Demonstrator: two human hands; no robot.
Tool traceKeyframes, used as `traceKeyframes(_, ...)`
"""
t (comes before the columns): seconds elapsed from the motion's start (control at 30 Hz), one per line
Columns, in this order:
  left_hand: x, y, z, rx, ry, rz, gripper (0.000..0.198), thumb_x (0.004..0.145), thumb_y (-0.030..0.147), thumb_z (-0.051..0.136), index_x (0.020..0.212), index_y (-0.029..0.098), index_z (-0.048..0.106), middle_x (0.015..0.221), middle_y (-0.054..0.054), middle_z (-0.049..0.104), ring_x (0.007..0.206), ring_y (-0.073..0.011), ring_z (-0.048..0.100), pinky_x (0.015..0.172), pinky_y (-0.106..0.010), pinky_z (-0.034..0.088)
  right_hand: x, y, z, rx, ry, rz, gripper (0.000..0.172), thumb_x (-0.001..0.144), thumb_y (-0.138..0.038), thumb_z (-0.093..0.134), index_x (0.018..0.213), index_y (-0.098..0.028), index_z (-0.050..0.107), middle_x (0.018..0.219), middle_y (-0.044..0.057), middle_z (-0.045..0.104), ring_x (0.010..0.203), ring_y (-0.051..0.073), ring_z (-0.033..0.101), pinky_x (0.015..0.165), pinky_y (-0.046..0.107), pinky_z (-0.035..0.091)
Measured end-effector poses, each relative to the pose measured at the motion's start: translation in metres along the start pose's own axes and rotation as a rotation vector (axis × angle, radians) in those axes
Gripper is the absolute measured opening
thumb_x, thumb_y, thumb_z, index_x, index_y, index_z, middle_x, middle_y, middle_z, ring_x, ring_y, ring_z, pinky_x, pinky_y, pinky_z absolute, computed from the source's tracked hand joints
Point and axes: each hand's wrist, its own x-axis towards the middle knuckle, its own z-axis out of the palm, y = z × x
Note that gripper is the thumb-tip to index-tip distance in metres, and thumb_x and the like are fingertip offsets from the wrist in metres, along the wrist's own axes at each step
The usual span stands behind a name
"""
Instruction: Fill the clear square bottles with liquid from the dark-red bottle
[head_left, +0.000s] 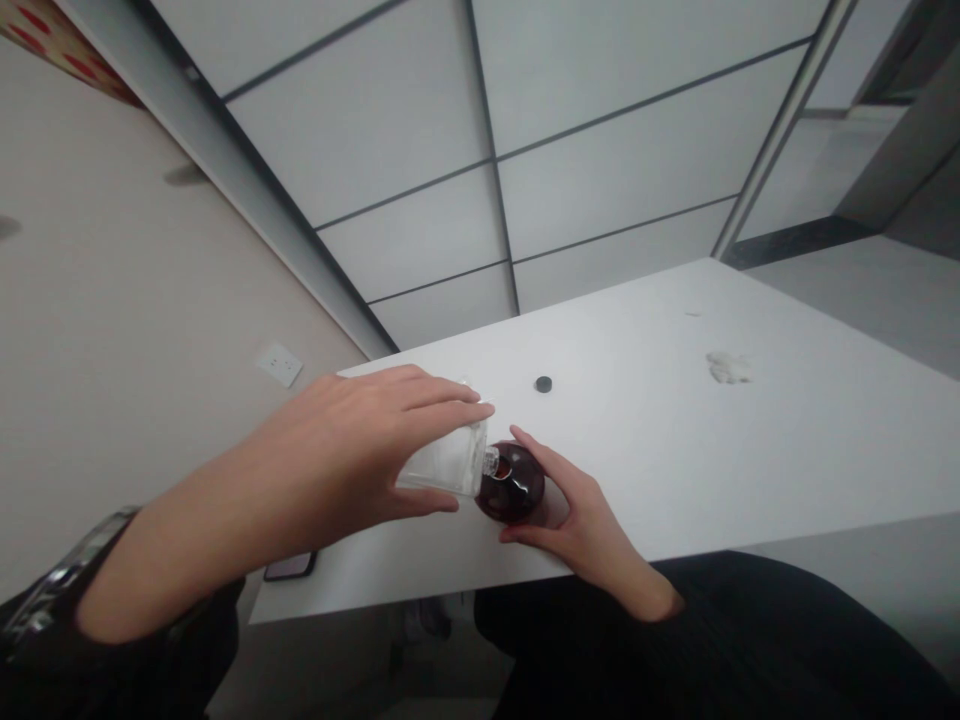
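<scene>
My left hand [360,450] grips a clear glass bottle [446,465], tipped on its side with its small neck pointing right. The neck sits over the opening of a round dark red bottle [514,485] that stands on the white table [712,450]. My right hand [581,515] curls around the right side of the dark bottle, thumb and fingers touching it. Both bottles are near the table's front edge. I cannot tell whether any liquid is flowing between them.
A small black cap [543,384] lies on the table behind the bottles. A crumpled whitish scrap [729,367] rests at the right. A dark phone [289,566] sits at the front left corner. A wall socket [278,364] is at the left.
</scene>
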Motion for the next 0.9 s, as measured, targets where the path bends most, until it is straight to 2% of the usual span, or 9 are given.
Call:
traceKeyframes(0.13, -0.0004, 0.0013, -0.0015, -0.007, 0.003, 0.008, 0.044, 0.087, 0.039, 0.082, 0.129, 0.031, 0.070, 0.133, -0.005, 0.076, 0.113, -0.0279, 0.074, 0.086, -0.035, 0.062, -0.0003, 0.0008, 0.0006, 0.002, 0.006, 0.003, 0.102, 0.072, -0.036, 0.098, 0.161, -0.031, 0.049, 0.153, 0.011, 0.063, 0.145, 0.035, 0.057, 0.123, 0.052, 0.046)
traceKeyframes(0.3, -0.0004, 0.0018, -0.0024, -0.023, 0.004, -0.001, 0.040, 0.092, 0.043, 0.076, 0.129, 0.032, 0.071, 0.132, -0.005, 0.076, 0.114, -0.0277, 0.074, 0.088, -0.036, 0.063, -0.0007, 0.0015, 0.0004, 0.009, 0.002, 0.007, 0.101, 0.073, -0.036, 0.098, 0.161, -0.030, 0.049, 0.153, 0.012, 0.063, 0.144, 0.034, 0.057, 0.122, 0.052, 0.046)
traceKeyframes(0.53, 0.0014, 0.0025, -0.0036, 0.065, -0.031, 0.016, 0.045, 0.087, 0.039, 0.080, 0.130, 0.034, 0.069, 0.134, -0.004, 0.076, 0.113, -0.0281, 0.074, 0.081, -0.034, 0.063, -0.0003, 0.0002, -0.0010, 0.005, 0.001, 0.006, 0.101, 0.073, -0.035, 0.098, 0.161, -0.030, 0.049, 0.153, 0.011, 0.063, 0.145, 0.035, 0.057, 0.123, 0.053, 0.046)
traceKeyframes(0.9, 0.0029, 0.0042, -0.0039, 0.062, -0.021, 0.048, 0.039, 0.091, 0.039, 0.077, 0.129, 0.035, 0.068, 0.131, -0.003, 0.076, 0.108, -0.0277, 0.074, 0.077, -0.034, 0.060, -0.0004, 0.0030, 0.0007, 0.011, 0.009, -0.010, 0.102, 0.072, -0.036, 0.098, 0.161, -0.031, 0.048, 0.154, 0.011, 0.063, 0.144, 0.035, 0.057, 0.121, 0.051, 0.048)
